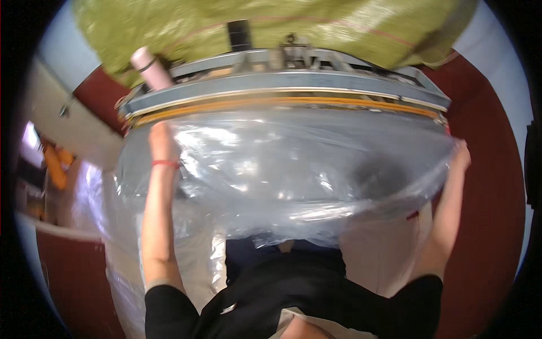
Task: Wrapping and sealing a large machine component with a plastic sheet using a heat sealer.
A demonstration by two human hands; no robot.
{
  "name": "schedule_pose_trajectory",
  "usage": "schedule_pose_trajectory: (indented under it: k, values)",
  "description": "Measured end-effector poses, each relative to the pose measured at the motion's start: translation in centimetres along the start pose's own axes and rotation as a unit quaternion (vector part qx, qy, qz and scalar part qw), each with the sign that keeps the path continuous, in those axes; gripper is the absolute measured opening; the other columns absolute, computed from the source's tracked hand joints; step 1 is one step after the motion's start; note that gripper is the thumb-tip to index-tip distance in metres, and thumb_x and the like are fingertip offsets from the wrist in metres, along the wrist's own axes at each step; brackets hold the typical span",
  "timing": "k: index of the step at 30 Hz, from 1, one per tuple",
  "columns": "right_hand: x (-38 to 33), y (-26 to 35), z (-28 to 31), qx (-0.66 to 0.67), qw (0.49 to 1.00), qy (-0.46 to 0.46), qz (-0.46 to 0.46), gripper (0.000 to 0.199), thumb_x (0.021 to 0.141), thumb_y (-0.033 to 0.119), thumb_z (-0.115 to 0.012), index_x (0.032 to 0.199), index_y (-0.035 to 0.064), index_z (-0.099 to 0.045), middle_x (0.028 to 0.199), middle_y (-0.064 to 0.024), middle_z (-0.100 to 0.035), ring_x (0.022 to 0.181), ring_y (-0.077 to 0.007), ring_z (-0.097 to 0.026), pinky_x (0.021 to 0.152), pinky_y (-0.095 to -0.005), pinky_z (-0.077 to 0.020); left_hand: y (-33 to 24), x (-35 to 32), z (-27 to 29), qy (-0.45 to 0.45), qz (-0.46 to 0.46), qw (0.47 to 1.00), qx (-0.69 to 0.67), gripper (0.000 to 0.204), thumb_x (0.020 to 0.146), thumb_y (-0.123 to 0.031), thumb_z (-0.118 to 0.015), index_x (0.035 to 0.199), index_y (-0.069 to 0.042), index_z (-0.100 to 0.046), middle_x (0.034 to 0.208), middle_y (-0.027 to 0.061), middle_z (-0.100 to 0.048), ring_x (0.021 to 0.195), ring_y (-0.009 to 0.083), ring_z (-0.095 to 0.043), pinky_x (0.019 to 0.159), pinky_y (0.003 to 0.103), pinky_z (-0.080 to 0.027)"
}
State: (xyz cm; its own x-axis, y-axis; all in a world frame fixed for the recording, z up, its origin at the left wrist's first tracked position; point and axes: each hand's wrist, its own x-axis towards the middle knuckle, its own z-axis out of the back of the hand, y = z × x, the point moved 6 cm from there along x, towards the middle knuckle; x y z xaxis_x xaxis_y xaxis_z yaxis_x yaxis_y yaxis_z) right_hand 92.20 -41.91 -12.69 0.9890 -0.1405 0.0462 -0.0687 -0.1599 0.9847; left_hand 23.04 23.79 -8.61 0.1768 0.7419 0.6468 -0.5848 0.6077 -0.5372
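Observation:
A wide sheet of clear plastic film [271,158] stretches between my two arms, wrinkled and shiny, over a grey surface. Its far left corner is in my left hand [161,135], which is closed close to the orange strip of a long bench machine [282,82]. On the right, my right hand [462,155] is closed on the film's other corner, out past the machine's right end. The sheet's near edge sags in folds in front of my body. Fingertips of both hands are partly hidden or blurred.
A pink bottle [151,69] stands at the machine's far left. Yellow-green woven sheeting [339,34] hangs behind, with a dark upright block [239,35] before it. More clear film [121,282] trails to the floor at left. A dark red wall band [480,169] runs on the right.

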Motion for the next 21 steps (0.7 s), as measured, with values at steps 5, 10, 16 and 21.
schedule_pose_trajectory:
  k: [5,10,16,21]
  values:
    - [-4.2,-1.8,-9.2,-0.323,0.885,-0.099,0.320,0.027,0.084,0.026,-0.049,0.079,0.0015,-0.060,0.077,-0.0137,-0.062,0.075,-0.0231,-0.058,0.069,-0.0352,-0.0429,5.2,1.3,-2.5,-0.058,0.091,0.994,-0.026,0.025,0.087,-0.022,-0.043,0.077,0.000,-0.050,0.068,0.0097,-0.051,0.064,0.0167,-0.047,0.063,0.030,-0.041]
    - [-2.1,-4.8,-14.8,-0.206,0.951,-0.014,0.229,0.023,0.083,0.024,-0.057,0.079,0.0009,-0.057,0.071,-0.0081,-0.059,0.065,-0.0145,-0.052,0.066,-0.0287,-0.0426,9.6,3.3,-4.4,-0.083,0.132,0.987,-0.032,0.028,0.086,-0.024,-0.046,0.072,0.000,-0.051,0.062,0.0058,-0.049,0.058,0.0141,-0.043,0.057,0.029,-0.039]
    - [-2.2,-4.4,-15.3,-0.148,0.956,-0.064,0.243,0.019,0.078,0.016,-0.062,0.071,0.0002,-0.054,0.063,-0.0054,-0.056,0.057,-0.0113,-0.050,0.057,-0.0265,-0.0430,10.8,4.5,-6.3,-0.053,0.178,0.971,-0.150,0.021,0.081,-0.019,-0.056,0.067,-0.004,-0.052,0.062,-0.0040,-0.046,0.060,0.0054,-0.039,0.056,0.020,-0.035]
    - [-2.5,-3.7,-14.7,-0.200,0.960,-0.096,0.169,0.016,0.079,0.013,-0.059,0.076,0.0001,-0.051,0.061,-0.0074,-0.054,0.051,-0.0148,-0.052,0.046,-0.0278,-0.0439,10.0,4.2,-5.3,-0.088,0.173,0.970,-0.149,0.019,0.081,-0.017,-0.056,0.068,-0.006,-0.048,0.060,-0.0036,-0.045,0.055,0.0060,-0.040,0.050,0.021,-0.035]
